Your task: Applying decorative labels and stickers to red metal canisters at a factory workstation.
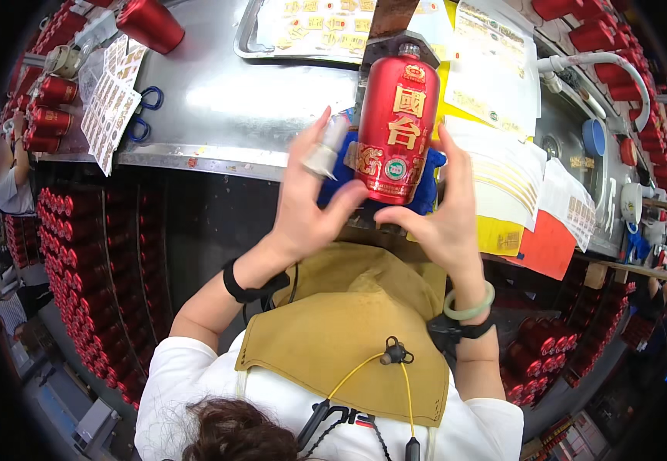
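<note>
A red bottle (398, 127) with gold raised characters, a gold emblem and a small green round label lies in front of me, its neck pointing away. Beneath it is a blue cloth (428, 182). My left hand (306, 192) is at the bottle's left side, fingers spread, thumb tip by the lower corner; something white wraps one finger. On the other side my right hand (445, 203) is also open, its fingers close to the bottle's right edge and its thumb just below the base. Neither hand is closed round the bottle. Whether the fingertips touch it, I cannot tell.
Sheets of gold labels (491, 69) lie to the right, above a red sheet (546, 252). A metal tray (247, 48) holds gold pieces. At the left are blue scissors (141, 115) and a red bottle (149, 24). Racks of red bottles (87, 284) stand below.
</note>
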`<state>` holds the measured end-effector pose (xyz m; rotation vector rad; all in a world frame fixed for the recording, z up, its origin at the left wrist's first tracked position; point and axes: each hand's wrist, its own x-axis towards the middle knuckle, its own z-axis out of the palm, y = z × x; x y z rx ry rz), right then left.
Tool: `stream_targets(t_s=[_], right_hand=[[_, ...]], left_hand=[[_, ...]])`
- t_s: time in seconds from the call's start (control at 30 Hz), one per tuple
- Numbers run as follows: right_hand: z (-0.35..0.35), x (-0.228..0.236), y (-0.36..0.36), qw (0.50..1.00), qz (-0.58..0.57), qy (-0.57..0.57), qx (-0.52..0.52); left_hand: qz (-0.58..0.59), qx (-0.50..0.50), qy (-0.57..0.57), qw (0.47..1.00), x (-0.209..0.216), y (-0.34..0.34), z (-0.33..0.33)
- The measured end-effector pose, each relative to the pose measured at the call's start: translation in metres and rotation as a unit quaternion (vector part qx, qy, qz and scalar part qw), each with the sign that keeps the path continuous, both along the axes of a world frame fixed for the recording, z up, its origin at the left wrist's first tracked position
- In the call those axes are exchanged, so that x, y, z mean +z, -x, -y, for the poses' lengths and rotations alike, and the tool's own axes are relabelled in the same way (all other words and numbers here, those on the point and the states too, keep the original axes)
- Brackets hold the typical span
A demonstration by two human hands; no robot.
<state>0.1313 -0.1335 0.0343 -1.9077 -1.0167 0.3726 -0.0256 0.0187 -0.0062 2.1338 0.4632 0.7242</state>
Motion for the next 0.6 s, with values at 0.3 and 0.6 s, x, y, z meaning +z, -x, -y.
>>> stream_targets(t_s=[0.3,0.6], right_hand=[[-0.004,-0.004,-0.006,0.999,-0.03,-0.032,-0.026],[0.003,-0.006,-0.007,0.999,-0.027,-0.025,-0.011]], left_hand=[[-0.074,-0.075,-0.125,0.987,0.003,-0.005,0.016],[0.102,-0.007,-0.081,0.991,-0.008,-0.02,0.017]])
